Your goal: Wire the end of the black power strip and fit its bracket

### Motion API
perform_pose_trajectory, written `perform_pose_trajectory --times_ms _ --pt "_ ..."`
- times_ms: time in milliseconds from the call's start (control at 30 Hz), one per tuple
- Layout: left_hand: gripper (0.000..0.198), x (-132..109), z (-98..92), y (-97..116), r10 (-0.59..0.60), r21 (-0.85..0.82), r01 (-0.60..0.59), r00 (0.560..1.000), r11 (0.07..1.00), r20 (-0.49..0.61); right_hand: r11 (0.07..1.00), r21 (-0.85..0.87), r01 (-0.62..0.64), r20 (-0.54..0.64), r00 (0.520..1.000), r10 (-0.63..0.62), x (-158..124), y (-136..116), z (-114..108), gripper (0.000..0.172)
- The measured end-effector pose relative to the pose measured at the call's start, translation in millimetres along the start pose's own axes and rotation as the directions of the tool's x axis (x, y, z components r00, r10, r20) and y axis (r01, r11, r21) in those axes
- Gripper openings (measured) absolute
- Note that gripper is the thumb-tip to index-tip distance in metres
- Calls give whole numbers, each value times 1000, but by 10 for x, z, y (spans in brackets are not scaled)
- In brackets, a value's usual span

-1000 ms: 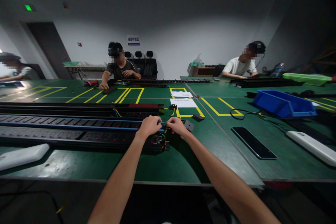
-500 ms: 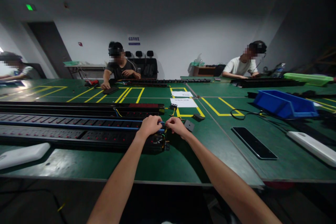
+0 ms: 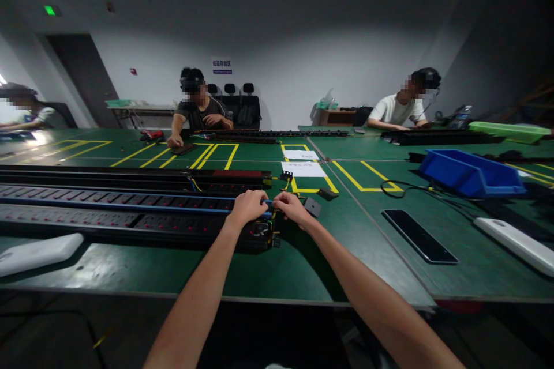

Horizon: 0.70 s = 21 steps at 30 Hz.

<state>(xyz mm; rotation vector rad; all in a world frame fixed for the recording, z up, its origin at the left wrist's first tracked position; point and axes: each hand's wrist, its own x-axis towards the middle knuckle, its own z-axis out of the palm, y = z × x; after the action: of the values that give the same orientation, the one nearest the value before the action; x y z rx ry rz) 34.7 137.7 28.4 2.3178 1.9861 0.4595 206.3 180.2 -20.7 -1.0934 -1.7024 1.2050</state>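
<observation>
Long black power strips lie side by side on the green table, reaching in from the left. My left hand [image 3: 248,207] is closed over the right end of the blue-edged power strip [image 3: 164,204]. Just off that end, my right hand [image 3: 289,209] is closed in a pinch, its fingertips almost meeting the left ones. What it pinches is hidden, though thin wires show close by. Nearer to me, another power strip [image 3: 182,223] has its end uncovered, with wires showing. Right of my right hand lies a small dark grey end piece [image 3: 312,207].
A black phone [image 3: 419,236], a white oblong device [image 3: 515,242] and a blue bin [image 3: 471,173] are to the right. Another white device [image 3: 41,253] lies at the left front. Paper sheets [image 3: 303,169] rest beyond my hands. Co-workers sit across the table and at far left.
The view shifts very slightly. Both hands stay at the strip's end in nearly the same pose.
</observation>
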Motion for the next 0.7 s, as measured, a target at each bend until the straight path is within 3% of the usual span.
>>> perform_pose_trajectory --times_ms 167,367,700 --pt "28 29 14 -13 -8 27 7 998 1000 64 998 32 -45 -29 999 46 49 45 26 20" --pt "29 34 44 -2 -4 53 1 999 999 49 993 90 -77 -45 996 81 68 69 9 31" --pt "30 9 30 14 23 71 -26 999 997 42 991 110 -71 -84 993 80 28 8 4 33"
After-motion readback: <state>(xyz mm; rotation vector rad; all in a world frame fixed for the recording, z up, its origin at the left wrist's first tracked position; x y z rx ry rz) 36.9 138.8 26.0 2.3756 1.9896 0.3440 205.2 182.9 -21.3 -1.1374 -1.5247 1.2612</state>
